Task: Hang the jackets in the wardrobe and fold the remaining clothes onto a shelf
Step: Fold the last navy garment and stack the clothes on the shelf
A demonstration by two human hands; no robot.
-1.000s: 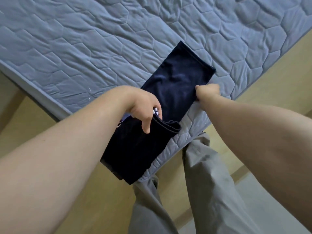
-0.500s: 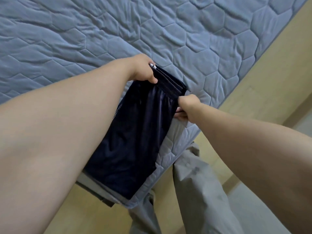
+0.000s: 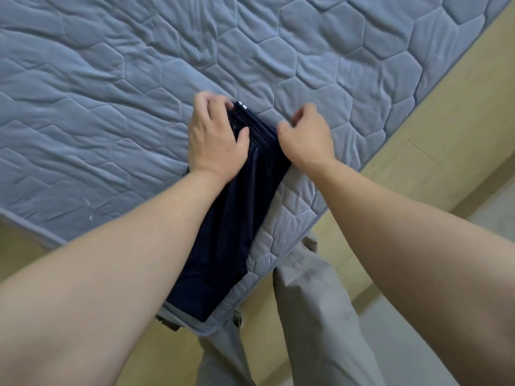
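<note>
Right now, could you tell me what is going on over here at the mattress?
A person is folding a navy garment on the corner of a grey quilted mattress. The left hand lies on the garment's folded far end, fingers curled over its edge. The right hand sits at that end's right edge, fingers curled; blur hides whether it has a grip. The garment lies as a long strip.

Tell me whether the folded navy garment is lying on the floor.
No, the folded navy garment lies flat on the grey quilted mattress, close to its near corner.
</note>
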